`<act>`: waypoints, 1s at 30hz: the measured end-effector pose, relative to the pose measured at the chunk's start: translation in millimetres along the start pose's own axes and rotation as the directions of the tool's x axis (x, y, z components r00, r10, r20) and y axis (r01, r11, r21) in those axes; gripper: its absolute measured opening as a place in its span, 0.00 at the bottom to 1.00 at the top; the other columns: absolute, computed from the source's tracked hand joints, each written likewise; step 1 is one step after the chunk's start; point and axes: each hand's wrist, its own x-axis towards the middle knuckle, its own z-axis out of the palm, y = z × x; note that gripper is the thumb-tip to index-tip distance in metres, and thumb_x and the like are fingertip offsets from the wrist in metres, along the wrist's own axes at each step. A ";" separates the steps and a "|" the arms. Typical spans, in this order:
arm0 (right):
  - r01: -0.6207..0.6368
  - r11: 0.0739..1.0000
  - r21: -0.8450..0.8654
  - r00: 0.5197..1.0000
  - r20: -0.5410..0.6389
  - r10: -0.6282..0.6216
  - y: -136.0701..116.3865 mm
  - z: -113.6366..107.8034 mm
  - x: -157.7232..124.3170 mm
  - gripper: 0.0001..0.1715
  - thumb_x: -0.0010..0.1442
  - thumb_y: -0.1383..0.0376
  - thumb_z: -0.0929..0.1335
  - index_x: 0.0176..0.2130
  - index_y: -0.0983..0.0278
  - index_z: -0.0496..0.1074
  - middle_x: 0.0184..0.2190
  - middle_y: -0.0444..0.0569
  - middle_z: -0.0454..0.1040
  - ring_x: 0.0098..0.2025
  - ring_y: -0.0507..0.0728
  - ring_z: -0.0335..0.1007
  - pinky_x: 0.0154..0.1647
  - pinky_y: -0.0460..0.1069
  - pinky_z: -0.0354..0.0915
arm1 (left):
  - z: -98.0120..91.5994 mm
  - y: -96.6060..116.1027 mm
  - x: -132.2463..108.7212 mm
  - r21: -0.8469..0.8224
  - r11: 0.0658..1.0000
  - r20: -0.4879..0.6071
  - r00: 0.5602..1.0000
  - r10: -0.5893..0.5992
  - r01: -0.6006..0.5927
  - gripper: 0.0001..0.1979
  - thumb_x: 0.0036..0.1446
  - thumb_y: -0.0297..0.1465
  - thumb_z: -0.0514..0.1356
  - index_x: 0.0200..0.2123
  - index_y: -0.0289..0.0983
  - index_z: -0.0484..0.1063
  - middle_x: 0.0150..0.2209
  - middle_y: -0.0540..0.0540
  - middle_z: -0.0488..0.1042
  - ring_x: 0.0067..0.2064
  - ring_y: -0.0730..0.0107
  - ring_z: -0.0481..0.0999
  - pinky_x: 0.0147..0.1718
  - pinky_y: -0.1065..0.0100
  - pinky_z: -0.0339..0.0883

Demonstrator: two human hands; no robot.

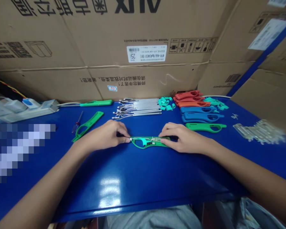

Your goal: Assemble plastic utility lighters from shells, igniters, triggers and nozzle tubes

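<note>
A green plastic lighter shell (147, 142) lies flat on the blue table (124, 181), with a thin metal tube and wire set inside it. My left hand (108, 135) pinches the metal tube end at the shell's left tip. My right hand (181, 137) presses down on the shell's right end, fingers curled over it. Both hands rest on the table surface.
Behind lie a row of metal tubes (138, 108), small teal caps (166, 103), red shells (189, 98), blue shells (201, 114) and one green shell (206, 127). A green half shell (88, 125), a screwdriver (77, 122) and a power strip (21, 109) sit left. Clear plastic parts (259, 131) lie right. Cardboard boxes (133, 41) wall the back.
</note>
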 end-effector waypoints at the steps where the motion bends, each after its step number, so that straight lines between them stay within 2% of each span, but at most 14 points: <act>1: -0.004 1.000 -0.001 1.000 0.005 0.004 0.0 -0.1 0.4 0.12 0.66 0.63 0.66 0.43 0.64 0.77 0.41 0.52 0.75 0.44 0.58 0.70 0.47 0.53 0.65 | 0.6 -0.9 0.3 -0.007 1.000 -0.008 1.000 -0.008 0.008 0.09 0.58 0.34 0.61 0.33 0.39 0.82 0.34 0.47 0.80 0.35 0.68 0.78 0.37 0.69 0.67; 6: 0.002 1.000 0.011 1.000 -0.006 -0.002 -1.2 0.3 1.8 0.09 0.65 0.64 0.66 0.42 0.64 0.75 0.38 0.51 0.75 0.41 0.57 0.70 0.43 0.52 0.66 | 1.1 -1.1 0.8 -0.005 0.997 -0.063 0.995 -0.074 0.074 0.08 0.56 0.35 0.62 0.34 0.40 0.81 0.33 0.49 0.82 0.34 0.67 0.79 0.35 0.69 0.67; 12: 0.030 1.000 0.011 0.998 -0.056 -0.029 0.7 3.5 0.7 0.08 0.65 0.65 0.66 0.42 0.64 0.74 0.39 0.51 0.75 0.41 0.57 0.70 0.43 0.52 0.66 | -0.3 2.9 -0.2 0.069 0.998 -0.069 0.998 -0.010 0.015 0.08 0.56 0.33 0.61 0.33 0.39 0.81 0.34 0.48 0.82 0.35 0.66 0.79 0.37 0.68 0.67; 20: 0.040 0.999 0.030 0.994 -0.102 -0.037 1.3 5.4 4.6 0.09 0.65 0.67 0.66 0.41 0.64 0.76 0.39 0.52 0.76 0.43 0.57 0.71 0.45 0.52 0.67 | 3.1 10.9 -1.2 0.212 0.977 -0.082 0.997 -0.012 0.029 0.10 0.57 0.30 0.58 0.34 0.38 0.80 0.34 0.46 0.81 0.36 0.65 0.78 0.38 0.67 0.66; 30: 0.056 0.998 0.021 0.996 -0.066 -0.055 -0.6 1.7 3.1 0.12 0.67 0.68 0.62 0.43 0.64 0.75 0.40 0.52 0.77 0.43 0.57 0.70 0.46 0.53 0.67 | 5.9 9.0 -0.5 0.212 0.976 -0.093 0.995 -0.021 0.041 0.08 0.55 0.30 0.57 0.34 0.37 0.77 0.34 0.46 0.79 0.35 0.65 0.77 0.39 0.65 0.67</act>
